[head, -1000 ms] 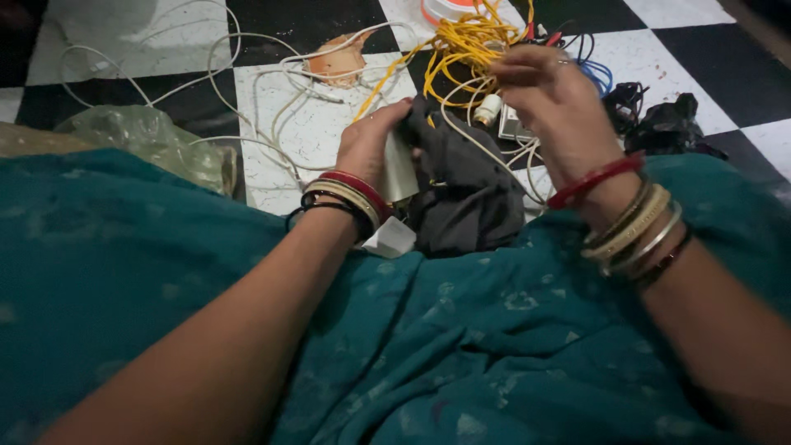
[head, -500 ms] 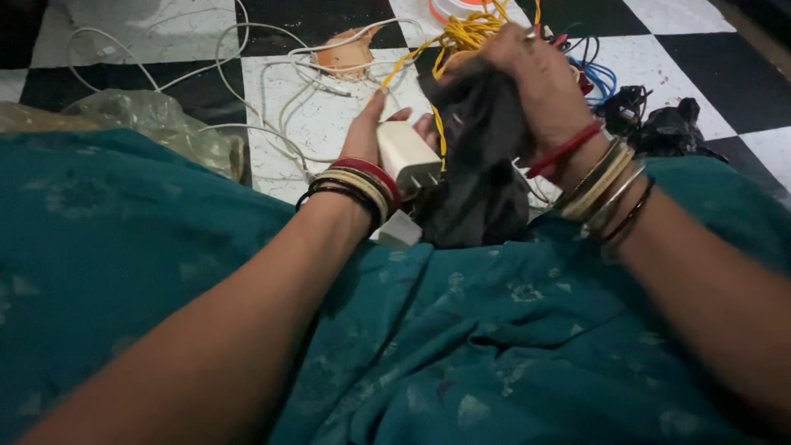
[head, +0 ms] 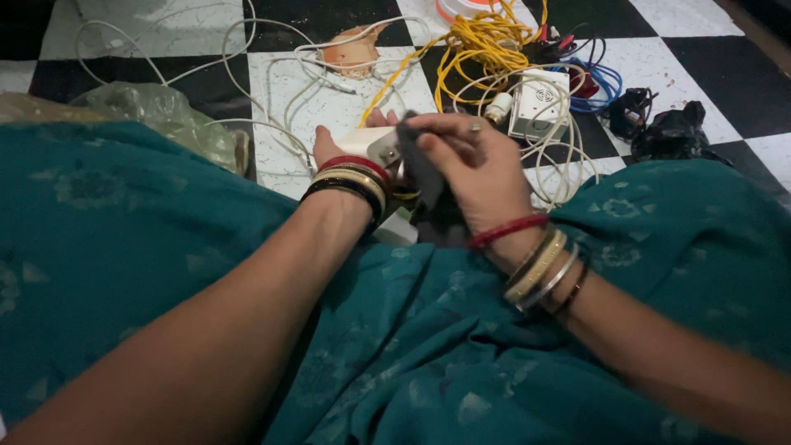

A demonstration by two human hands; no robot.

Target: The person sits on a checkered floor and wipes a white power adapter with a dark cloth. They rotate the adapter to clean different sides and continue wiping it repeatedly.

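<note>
My left hand [head: 334, 144] grips a white plug adapter [head: 367, 144] just past my knees, its metal pins toward me. My right hand [head: 470, 165] holds a dark grey cloth [head: 424, 177] and presses it against the adapter's pin end. Both wrists carry red, gold and black bangles. Most of my left hand's fingers are hidden behind the adapter. My teal clothing [head: 412, 330] fills the lower part of the view.
On the black and white tiled floor [head: 288, 107] lie tangled white cables [head: 247, 66], a yellow wire bundle [head: 486, 41], a white box-shaped charger [head: 537, 103], blue wires [head: 601, 82], black crumpled bags [head: 671, 128] and a clear plastic bag [head: 156, 119].
My right hand came down from the yellow wires with the grey cloth and now presses it on the adapter. My left hand turned the adapter and lowered it.
</note>
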